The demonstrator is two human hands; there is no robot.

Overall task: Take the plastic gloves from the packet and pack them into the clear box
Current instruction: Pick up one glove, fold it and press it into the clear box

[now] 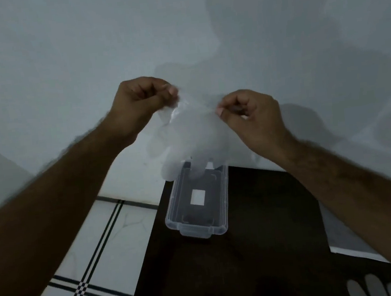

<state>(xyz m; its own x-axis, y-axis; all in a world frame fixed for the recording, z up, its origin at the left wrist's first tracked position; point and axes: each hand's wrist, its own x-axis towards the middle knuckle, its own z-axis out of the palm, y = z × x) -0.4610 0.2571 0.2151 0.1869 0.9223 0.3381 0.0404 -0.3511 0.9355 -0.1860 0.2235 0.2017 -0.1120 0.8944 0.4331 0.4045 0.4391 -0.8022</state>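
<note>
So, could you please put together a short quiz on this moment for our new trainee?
1. True or false: the plastic glove is held up by both the left hand and the right hand.
2. What lies on the bottom of the clear box? A) a white label B) a stack of gloves C) a lid
3. Fill in: the box stands on a dark ____.

Key: 1 true; 2 A; 3 table. The glove's fingers hang down above the box's far end, and each grip pinches its cuff edge.

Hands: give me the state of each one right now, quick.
Left hand: closed, pinching one top corner of the plastic glove.
Right hand: closed, pinching the glove's other top corner.
</note>
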